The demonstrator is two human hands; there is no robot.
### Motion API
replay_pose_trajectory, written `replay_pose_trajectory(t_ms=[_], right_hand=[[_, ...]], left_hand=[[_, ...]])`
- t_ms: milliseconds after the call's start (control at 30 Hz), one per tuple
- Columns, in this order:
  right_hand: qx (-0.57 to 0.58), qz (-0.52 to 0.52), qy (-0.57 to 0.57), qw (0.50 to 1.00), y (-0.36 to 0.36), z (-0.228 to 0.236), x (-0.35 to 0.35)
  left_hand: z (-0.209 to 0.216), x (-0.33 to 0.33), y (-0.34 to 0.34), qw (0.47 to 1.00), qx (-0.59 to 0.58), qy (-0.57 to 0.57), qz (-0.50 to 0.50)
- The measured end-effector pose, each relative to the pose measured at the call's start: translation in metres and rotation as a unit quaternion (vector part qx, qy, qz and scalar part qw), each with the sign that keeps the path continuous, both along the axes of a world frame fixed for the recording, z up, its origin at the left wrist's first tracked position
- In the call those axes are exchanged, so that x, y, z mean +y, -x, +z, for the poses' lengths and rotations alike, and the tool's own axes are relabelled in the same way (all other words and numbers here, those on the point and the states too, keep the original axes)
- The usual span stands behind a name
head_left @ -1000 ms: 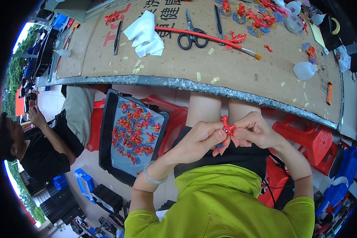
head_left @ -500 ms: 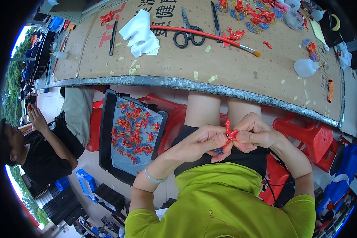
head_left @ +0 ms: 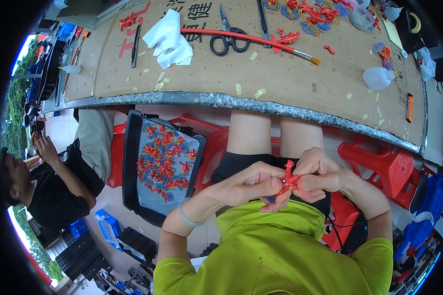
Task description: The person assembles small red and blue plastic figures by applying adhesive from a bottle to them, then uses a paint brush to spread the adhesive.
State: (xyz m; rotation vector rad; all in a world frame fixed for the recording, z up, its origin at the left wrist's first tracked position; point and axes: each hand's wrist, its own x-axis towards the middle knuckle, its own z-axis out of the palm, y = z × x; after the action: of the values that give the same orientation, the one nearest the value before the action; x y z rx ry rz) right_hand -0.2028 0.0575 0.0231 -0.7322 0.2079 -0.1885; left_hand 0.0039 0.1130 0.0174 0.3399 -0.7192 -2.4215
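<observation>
Over my lap, both hands grip one small red toy figure [head_left: 289, 180] with a blue part at its lower end. My left hand [head_left: 261, 186] pinches its left side between thumb and fingers, partly covering the blue part. Thumb and fingers of my right hand [head_left: 320, 177] press on its right side. One red limb sticks up between the hands. To the left, a black tray [head_left: 198, 164] lined with pale sheet holds many similar red figures with blue parts.
The cardboard-covered table [head_left: 182, 81] ahead carries a white cloth [head_left: 168, 42], scissors [head_left: 226, 37], a red-handled brush [head_left: 261, 40], a knife [head_left: 135, 46], a clear bottle [head_left: 378, 78] and more figures [head_left: 320, 17]. Red stools [head_left: 379, 164] flank me. A co-worker [head_left: 54, 182] sits at left.
Both hands have come slightly nearer my body with the figure. Its raised red limb now shows more fully and tilts a little to the right. My grip stays on it.
</observation>
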Motion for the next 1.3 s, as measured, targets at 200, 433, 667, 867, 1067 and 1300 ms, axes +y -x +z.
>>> replay_pose_trajectory(t_ms=[200,433,667,867,1067,1300], right_hand=[[-0.022,-0.005,0.021,1.000,-0.001,-0.001,0.002],[-0.032,-0.024,0.059,0.997,-0.003,-0.003,0.001],[-0.068,-0.134,0.122,0.981,-0.006,0.002,0.006],[0.147,-0.274,0.414,0.856,-0.011,0.022,-0.010],[0.316,-0.431,0.625,0.569,-0.005,0.020,-0.041],[0.451,-0.499,0.614,0.413,0.000,0.016,-0.082]], left_hand=[[-0.002,0.002,0.002,0.999,0.032,-0.008,-0.010],[-0.013,0.013,0.014,0.993,0.109,-0.041,0.030],[-0.020,0.006,0.014,0.942,0.248,-0.116,0.194],[-0.017,-0.004,0.006,0.965,0.076,-0.032,0.249],[-0.022,-0.005,0.008,0.956,0.067,-0.036,0.284],[-0.018,-0.013,0.015,0.947,0.074,-0.029,0.311]])
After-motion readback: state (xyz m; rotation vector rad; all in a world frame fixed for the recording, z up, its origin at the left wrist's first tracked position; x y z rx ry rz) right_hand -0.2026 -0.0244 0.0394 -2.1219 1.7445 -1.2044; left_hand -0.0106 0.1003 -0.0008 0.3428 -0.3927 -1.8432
